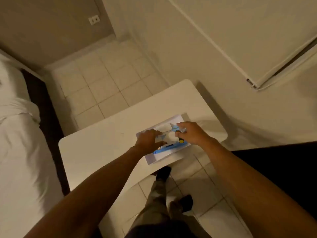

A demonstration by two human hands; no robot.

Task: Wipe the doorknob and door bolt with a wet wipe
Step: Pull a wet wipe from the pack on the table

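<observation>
A blue wet wipe pack [171, 146] lies in a shallow white tray [154, 160] on a white table [103, 143]. My left hand [149, 140] presses flat on the pack's left side. My right hand [192, 133] reaches over the right side, with its fingertips pinching at the white flap or wipe [171, 136] in the middle of the pack. A white wipe seems to stick up there. No doorknob or door bolt shows in this view.
A bed with white sheets [17, 134] runs along the left. A white fridge door [257, 40] stands at the upper right. Pale floor tiles [106, 79] lie beyond the table. My legs and feet [163, 194] are below the table edge.
</observation>
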